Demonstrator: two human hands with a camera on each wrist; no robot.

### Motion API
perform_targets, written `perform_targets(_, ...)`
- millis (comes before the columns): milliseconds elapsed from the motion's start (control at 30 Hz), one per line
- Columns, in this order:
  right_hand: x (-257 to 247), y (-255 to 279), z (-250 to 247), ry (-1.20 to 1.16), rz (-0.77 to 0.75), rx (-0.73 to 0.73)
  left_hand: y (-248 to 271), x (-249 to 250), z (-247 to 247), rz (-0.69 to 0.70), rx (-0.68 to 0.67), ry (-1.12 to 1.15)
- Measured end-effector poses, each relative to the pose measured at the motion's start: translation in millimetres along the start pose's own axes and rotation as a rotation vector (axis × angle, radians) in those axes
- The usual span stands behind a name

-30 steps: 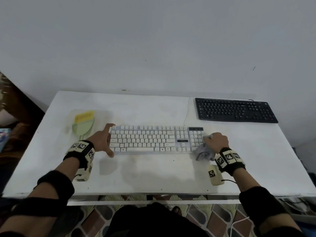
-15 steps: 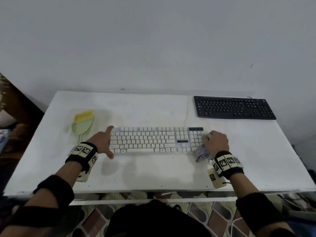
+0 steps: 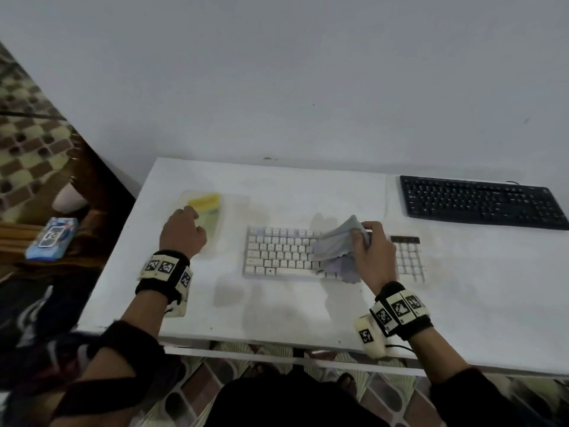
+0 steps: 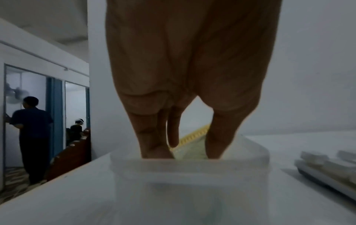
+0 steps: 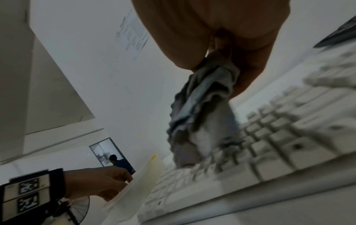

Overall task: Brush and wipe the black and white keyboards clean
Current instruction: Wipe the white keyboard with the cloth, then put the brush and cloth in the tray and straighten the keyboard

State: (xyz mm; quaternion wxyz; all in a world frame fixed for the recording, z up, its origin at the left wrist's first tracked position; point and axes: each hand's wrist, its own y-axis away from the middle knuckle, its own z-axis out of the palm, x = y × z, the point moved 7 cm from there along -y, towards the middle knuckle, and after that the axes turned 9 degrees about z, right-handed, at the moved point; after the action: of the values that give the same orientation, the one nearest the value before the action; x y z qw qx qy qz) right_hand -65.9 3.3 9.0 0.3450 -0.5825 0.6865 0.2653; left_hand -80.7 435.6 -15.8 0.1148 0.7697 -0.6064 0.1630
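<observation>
The white keyboard lies mid-table, and the black keyboard sits at the back right. My right hand grips a bunched grey cloth held just above the white keyboard's middle keys; the cloth hangs down to them. My left hand reaches into a translucent container left of the keyboard. Its straight fingers and thumb stand either side of the green brush with yellow bristles. The container's near wall hides the fingertips.
The white table ends at a wall behind and at its front edge near my body. A blue packet lies on brown furniture left of the table. A person stands in a doorway far to the left.
My left hand left the white keyboard's left end and moved to the brush container. My right hand lifted the cloth from the keyboard's right end to above its middle.
</observation>
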Motion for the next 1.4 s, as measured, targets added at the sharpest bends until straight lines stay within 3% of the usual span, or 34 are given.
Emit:
perform_targets(100,-13.9,3.0,30.5,-0.056,0.012,-0.029,-4.0,-23.2,17.9,-0.158,-0.324,-0.11)
perform_targets(167,-24.3,6.9,49.4,-0.085,0.003,-0.076,-3.7,-23.5,26.4,-0.141,-0.374,-0.131)
perform_targets(333,-35.2,6.1,86.3,-0.031,0.109,-0.243,-4.3,-26.8,33.4,-0.109,-0.27,-0.096)
perform_targets(533,-64.3,-10.1,115.2,0.193,0.02,-0.457,-4.8,-31.9,4.1,-0.057,-0.059,-0.014)
perform_targets(600,-82.7,-17.1,126.4,0.118,0.032,-0.495,-3.2,-37.0,-10.0,-0.044,0.002,0.013)
perform_targets(767,-141.3,-24.5,170.0,-0.387,0.284,-0.54,9.8,-51.6,-37.8,-0.059,0.172,0.196)
perform_targets(900,-185.7,-13.5,218.0,-0.58,0.223,-0.597,19.9,-68.5,-44.0,-0.092,0.277,0.322)
perform_targets(1000,-200.8,5.9,247.3,-0.328,0.072,-0.666,25.4,-74.6,-46.6,-0.096,0.317,0.328)
perform_targets(1100,-197.8,36.2,273.8,0.379,-0.275,-0.727,29.5,-72.6,-40.8,-0.084,0.285,0.329)
perform_targets(1167,-195.9,54.0,281.0,0.722,-0.459,-0.682,32.3,-70.6,-34.8,-0.075,0.256,0.342)
perform_targets(1233,-198.2,57.9,280.5,0.723,-0.49,-0.669,35.0,-70.8,-29.5,-0.088,0.243,0.379)
perform_targets(1333,-207.7,42.9,270.6,0.533,-0.386,-0.685,37.2,-68.8,-25.2,-0.084,0.242,0.405)
perform_targets(1400,-218.6,33.6,260.4,0.409,-0.351,-0.622,37.6,-67.8,-24.4,-0.076,0.249,0.413)
